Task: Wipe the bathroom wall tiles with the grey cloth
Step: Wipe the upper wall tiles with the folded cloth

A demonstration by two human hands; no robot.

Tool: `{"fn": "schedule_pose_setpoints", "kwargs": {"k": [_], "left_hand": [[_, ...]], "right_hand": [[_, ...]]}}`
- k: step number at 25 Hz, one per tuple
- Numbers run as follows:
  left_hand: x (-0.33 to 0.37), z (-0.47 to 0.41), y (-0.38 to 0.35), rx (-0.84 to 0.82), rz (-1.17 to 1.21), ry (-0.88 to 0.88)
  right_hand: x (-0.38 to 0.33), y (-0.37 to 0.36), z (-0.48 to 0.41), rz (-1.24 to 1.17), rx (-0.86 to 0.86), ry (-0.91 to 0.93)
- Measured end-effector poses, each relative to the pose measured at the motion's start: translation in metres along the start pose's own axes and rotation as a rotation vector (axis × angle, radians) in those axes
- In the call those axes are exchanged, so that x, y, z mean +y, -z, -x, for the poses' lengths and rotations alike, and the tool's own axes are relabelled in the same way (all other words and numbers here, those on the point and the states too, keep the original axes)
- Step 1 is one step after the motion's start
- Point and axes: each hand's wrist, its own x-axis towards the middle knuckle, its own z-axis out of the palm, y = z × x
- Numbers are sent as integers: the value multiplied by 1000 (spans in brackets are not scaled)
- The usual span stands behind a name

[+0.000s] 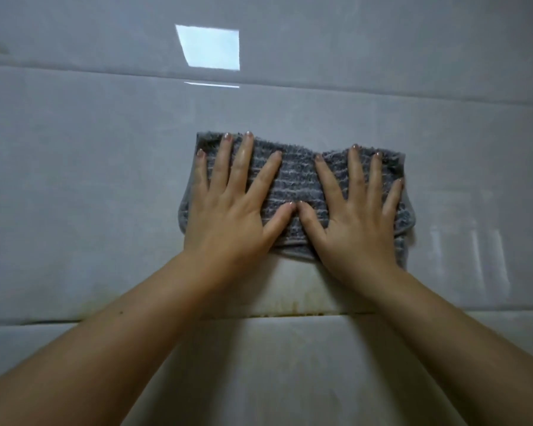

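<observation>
Both hands flat on the grey cloth (299,186), pressing it to the wall tiles (90,167).

I read the left hand (231,210) and right hand (357,216) as fully open, fingers spread, thumbs touching at the middle; neither grips, both pin the cloth by palm pressure. My guess: the spread puts even force across the whole folded cloth so it wipes a wide band. A brownish stain (293,305) runs along the grout line just below the wrists, not yet covered. A bright window reflection (211,47) sits well above the fingertips.

Grey cloth (299,182) with pale stripes; glossy pale grey-white tiles (74,164), brownish-stained grout line (290,315).
</observation>
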Motion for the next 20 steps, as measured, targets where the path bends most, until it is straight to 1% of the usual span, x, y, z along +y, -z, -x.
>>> {"fn": "schedule_pose_setpoints", "kwargs": {"k": [1, 3, 5, 7, 8, 14, 20], "left_hand": [[-5, 11, 0, -12, -17, -17], [-17, 2, 4, -61, -19, -45], [-25, -21, 11, -89, -13, -27], [-36, -25, 13, -79, -11, -2], [-46, -16, 13, -65, -19, 9], [-115, 64, 19, 12, -58, 40], [-171, 128, 26, -21, -100, 93]], "right_hand": [[-5, -2, 14, 8, -2, 31], [-13, -1, 10, 11, -21, 67], [-19, 5, -15, -6, -83, 9], [-29, 6, -27, -21, -75, -79], [-40, 2, -22, -22, -54, -86], [-119, -15, 32, -71, 33, 72], [-185, -30, 64, -59, 72, 167]]}}
